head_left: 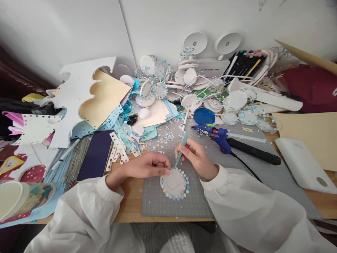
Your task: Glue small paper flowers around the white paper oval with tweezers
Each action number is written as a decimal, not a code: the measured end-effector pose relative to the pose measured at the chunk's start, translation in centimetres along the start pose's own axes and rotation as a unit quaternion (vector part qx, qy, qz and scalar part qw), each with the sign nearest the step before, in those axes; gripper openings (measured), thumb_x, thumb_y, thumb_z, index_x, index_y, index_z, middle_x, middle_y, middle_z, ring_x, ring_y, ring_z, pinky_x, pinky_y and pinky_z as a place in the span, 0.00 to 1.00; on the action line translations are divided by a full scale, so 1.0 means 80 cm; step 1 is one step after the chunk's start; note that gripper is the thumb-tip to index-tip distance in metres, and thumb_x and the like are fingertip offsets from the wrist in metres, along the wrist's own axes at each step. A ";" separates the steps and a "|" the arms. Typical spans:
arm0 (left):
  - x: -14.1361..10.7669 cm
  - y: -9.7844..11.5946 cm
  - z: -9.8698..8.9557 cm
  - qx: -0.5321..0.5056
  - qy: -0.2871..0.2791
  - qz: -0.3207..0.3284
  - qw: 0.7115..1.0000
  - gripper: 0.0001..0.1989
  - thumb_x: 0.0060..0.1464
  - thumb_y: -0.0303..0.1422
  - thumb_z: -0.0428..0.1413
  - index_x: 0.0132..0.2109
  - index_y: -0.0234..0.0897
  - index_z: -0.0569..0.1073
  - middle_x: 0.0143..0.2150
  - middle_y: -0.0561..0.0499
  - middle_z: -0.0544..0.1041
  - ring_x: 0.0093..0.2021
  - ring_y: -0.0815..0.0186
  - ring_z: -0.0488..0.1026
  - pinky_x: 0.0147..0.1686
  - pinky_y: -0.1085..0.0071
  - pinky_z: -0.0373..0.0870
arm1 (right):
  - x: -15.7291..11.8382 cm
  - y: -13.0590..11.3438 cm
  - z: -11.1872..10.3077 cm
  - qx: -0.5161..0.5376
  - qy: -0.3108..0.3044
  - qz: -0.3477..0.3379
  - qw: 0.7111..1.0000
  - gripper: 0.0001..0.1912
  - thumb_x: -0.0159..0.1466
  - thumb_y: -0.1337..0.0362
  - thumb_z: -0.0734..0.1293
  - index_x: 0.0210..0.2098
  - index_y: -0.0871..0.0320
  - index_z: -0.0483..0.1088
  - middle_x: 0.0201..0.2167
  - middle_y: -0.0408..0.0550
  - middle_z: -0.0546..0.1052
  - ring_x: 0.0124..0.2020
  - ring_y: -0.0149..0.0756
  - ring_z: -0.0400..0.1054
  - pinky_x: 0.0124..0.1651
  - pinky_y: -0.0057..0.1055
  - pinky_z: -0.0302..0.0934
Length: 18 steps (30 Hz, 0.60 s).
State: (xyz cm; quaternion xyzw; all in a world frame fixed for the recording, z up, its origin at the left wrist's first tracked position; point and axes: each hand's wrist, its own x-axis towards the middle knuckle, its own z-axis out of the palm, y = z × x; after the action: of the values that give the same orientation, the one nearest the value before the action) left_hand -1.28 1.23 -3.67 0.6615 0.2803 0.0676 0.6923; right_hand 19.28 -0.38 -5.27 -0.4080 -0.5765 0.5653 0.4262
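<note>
A round white paper disc with a curved line on its face lies on the grey cutting mat. Small blue, white and yellow stars ring its rim. My left hand is closed, thumb and forefinger pinched at the disc's upper left edge. Pinched in my right hand is a pair of teal tweezers, tips pointing down at the disc's top edge. Whether a star sits between the tips is too small to tell. Loose paper stars are scattered on the mat just beyond my hands.
To the right lie a blue glue gun, its cord, and a white power bank. A blue round lid and several star-trimmed discs crowd the back. A dark phone, paper strips and a paper cup are leftward.
</note>
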 end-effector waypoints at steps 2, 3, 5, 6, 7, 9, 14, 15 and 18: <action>0.000 0.001 0.001 -0.003 0.003 -0.001 1.000 0.17 0.56 0.44 0.55 0.35 0.31 0.69 0.23 0.57 0.60 0.24 0.74 0.53 0.23 0.78 0.49 | 0.000 0.002 0.000 0.002 0.010 -0.002 1.000 0.16 0.64 0.49 0.62 0.30 0.56 0.64 0.26 0.44 0.72 0.24 0.30 0.61 0.30 0.31 0.60; 0.000 0.001 0.001 -0.003 0.004 -0.001 1.000 0.17 0.56 0.44 0.55 0.35 0.31 0.69 0.23 0.57 0.61 0.24 0.74 0.53 0.23 0.78 0.50 | 0.000 0.004 0.000 0.006 0.016 -0.004 1.000 0.16 0.64 0.49 0.62 0.30 0.56 0.64 0.26 0.44 0.72 0.24 0.30 0.61 0.30 0.31 0.60; 0.000 0.002 0.001 -0.002 0.005 -0.001 1.000 0.17 0.55 0.44 0.55 0.34 0.31 0.68 0.24 0.57 0.61 0.24 0.74 0.53 0.23 0.78 0.50 | 0.000 0.006 0.000 0.017 0.026 -0.010 0.999 0.16 0.64 0.50 0.62 0.30 0.56 0.64 0.26 0.44 0.72 0.24 0.30 0.61 0.30 0.31 0.60; 0.000 0.001 0.001 -0.002 0.006 -0.001 1.000 0.17 0.55 0.44 0.55 0.34 0.31 0.68 0.24 0.57 0.61 0.24 0.74 0.53 0.23 0.78 0.50 | 0.001 0.008 0.000 0.023 0.028 -0.012 0.999 0.15 0.64 0.50 0.63 0.30 0.56 0.64 0.26 0.44 0.72 0.24 0.30 0.61 0.30 0.31 0.59; 0.000 0.001 0.001 -0.002 0.005 -0.001 1.000 0.17 0.56 0.44 0.55 0.34 0.31 0.68 0.24 0.57 0.61 0.24 0.74 0.53 0.23 0.78 0.50 | 0.001 0.009 0.000 0.030 0.029 -0.015 0.999 0.15 0.64 0.51 0.63 0.31 0.56 0.64 0.26 0.44 0.72 0.24 0.30 0.61 0.30 0.30 0.59; 0.000 0.001 0.000 -0.002 0.001 -0.001 1.000 0.16 0.56 0.43 0.55 0.35 0.31 0.68 0.24 0.57 0.60 0.24 0.74 0.53 0.23 0.78 0.49 | 0.001 0.010 0.000 0.042 0.029 -0.018 0.999 0.14 0.64 0.51 0.63 0.31 0.56 0.65 0.27 0.44 0.72 0.24 0.30 0.61 0.30 0.30 0.59; 0.000 0.001 0.000 0.006 0.002 0.005 1.000 0.16 0.57 0.43 0.54 0.35 0.31 0.68 0.23 0.57 0.59 0.23 0.74 0.52 0.22 0.77 0.49 | 0.001 0.013 -0.001 0.045 0.037 -0.015 0.998 0.14 0.64 0.52 0.63 0.31 0.56 0.65 0.28 0.44 0.72 0.24 0.30 0.61 0.29 0.30 0.58; 0.000 0.001 0.000 0.007 0.003 0.005 1.000 0.16 0.57 0.43 0.54 0.35 0.31 0.68 0.23 0.57 0.60 0.24 0.74 0.52 0.22 0.78 0.49 | 0.001 0.014 -0.001 0.045 0.041 -0.015 0.998 0.14 0.64 0.52 0.63 0.31 0.56 0.65 0.28 0.44 0.72 0.24 0.30 0.61 0.29 0.30 0.58; 0.000 0.000 0.000 0.008 0.002 0.005 1.000 0.17 0.56 0.44 0.54 0.35 0.31 0.68 0.23 0.57 0.60 0.24 0.74 0.52 0.23 0.78 0.49 | 0.001 0.017 -0.002 0.052 0.051 -0.017 0.997 0.13 0.64 0.53 0.63 0.31 0.56 0.65 0.28 0.43 0.72 0.24 0.29 0.61 0.29 0.30 0.58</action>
State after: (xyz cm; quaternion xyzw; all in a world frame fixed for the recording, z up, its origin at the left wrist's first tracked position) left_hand -1.30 1.24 -3.64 0.6681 0.2785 0.0702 0.6864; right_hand 19.37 -0.18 -6.61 -0.4038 -0.5303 0.5659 0.4854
